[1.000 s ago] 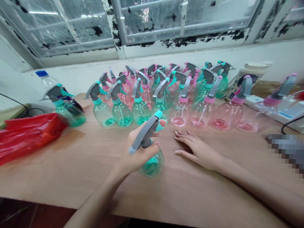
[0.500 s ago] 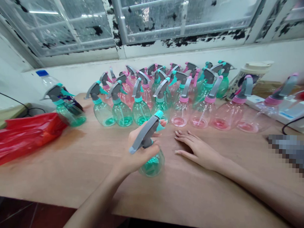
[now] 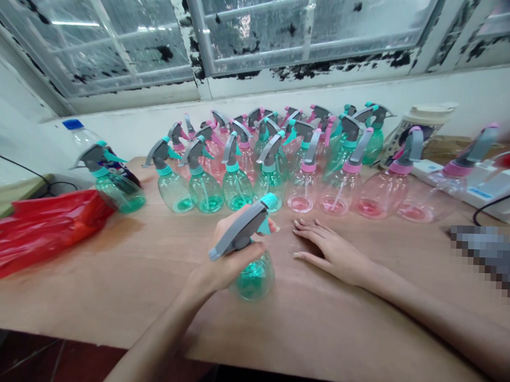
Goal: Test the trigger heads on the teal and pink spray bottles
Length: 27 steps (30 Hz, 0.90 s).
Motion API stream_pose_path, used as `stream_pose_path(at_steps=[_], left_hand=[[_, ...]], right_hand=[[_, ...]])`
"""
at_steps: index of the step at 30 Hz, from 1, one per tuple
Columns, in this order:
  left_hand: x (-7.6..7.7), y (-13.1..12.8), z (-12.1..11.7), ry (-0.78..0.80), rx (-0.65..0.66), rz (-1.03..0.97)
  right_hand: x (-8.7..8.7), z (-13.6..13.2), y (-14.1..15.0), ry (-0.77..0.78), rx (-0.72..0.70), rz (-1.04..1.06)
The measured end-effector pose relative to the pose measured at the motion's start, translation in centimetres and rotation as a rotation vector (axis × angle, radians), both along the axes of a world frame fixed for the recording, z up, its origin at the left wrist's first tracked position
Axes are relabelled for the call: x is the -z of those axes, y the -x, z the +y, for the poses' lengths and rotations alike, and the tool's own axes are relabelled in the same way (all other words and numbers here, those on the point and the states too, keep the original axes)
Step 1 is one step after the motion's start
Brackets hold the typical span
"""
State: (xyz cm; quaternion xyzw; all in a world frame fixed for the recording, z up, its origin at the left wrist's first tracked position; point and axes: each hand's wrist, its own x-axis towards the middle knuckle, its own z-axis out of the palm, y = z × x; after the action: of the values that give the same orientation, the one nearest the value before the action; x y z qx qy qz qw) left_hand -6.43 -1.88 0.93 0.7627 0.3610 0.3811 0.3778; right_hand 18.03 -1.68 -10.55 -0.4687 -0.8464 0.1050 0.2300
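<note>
My left hand (image 3: 225,259) is wrapped round the neck of a green spray bottle (image 3: 256,277) with a grey head and turquoise nozzle. The nozzle points up and to the right, and fingertips show beside the turquoise trigger. Whether the bottle's base touches the table cannot be made out. My right hand (image 3: 326,249) lies flat on the wooden table (image 3: 308,332), fingers stretched toward the left, holding nothing. Just beyond it stands a row of spray bottles, green ones (image 3: 238,190) on the left and pink ones (image 3: 300,195) on the right.
More spray bottles crowd behind, by the wall. At left are a lone green spray bottle (image 3: 123,195), a blue-capped bottle (image 3: 79,135) and a red plastic bag (image 3: 48,223). At right stand a patterned cup (image 3: 424,124), a white power strip (image 3: 493,194) and a pixelated dark object (image 3: 487,255).
The spray bottle's head in my left hand has tipped slightly lower and to the left at its rear end. My right hand has stayed still.
</note>
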Motion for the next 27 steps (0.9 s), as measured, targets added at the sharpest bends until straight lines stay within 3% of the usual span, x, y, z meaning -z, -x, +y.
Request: stream_pose_path(at_steps=[15, 22, 27], left_hand=[[1.2, -0.3, 0.1, -0.077, -0.069, 0.03], [1.8, 0.2, -0.5, -0.037, -0.22, 0.131], [2.3, 1.0, -0.8, -0.064, -0.227, 0.091]], right_hand=[[0.1, 0.0, 0.0, -0.004, -0.011, 0.013], [0.2, 0.1, 0.0, -0.027, -0.017, 0.034], [0.4, 0.1, 0.0, -0.029, -0.018, 0.024]])
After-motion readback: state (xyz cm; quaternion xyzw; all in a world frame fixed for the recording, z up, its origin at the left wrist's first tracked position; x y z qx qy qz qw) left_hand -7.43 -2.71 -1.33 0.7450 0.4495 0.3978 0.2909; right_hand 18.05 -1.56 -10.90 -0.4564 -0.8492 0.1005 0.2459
